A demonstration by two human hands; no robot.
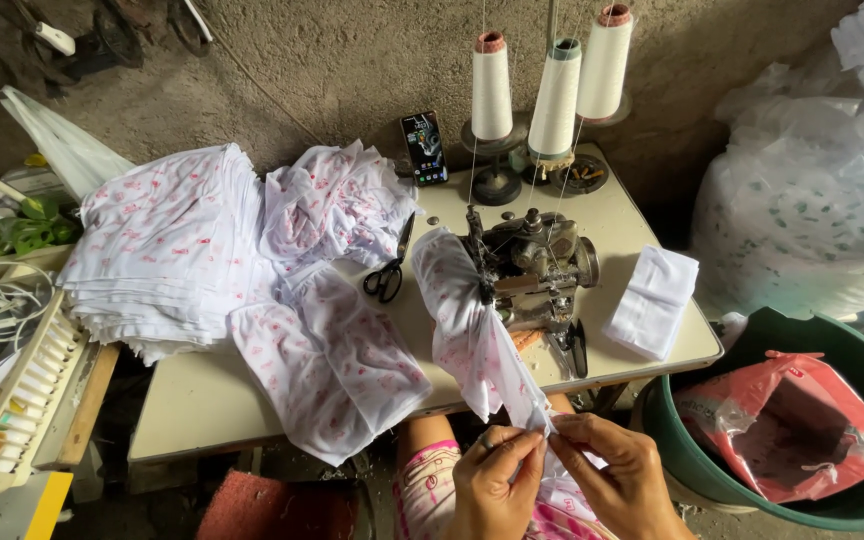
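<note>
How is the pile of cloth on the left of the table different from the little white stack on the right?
The left pile is tall and wide, and overhangs the table edge; the small stack is thin and lies wholly on it. The left pile is white with pink print; the small stack looks plain white. Both are folded fabric, untouched by the left hand and right hand.
</note>
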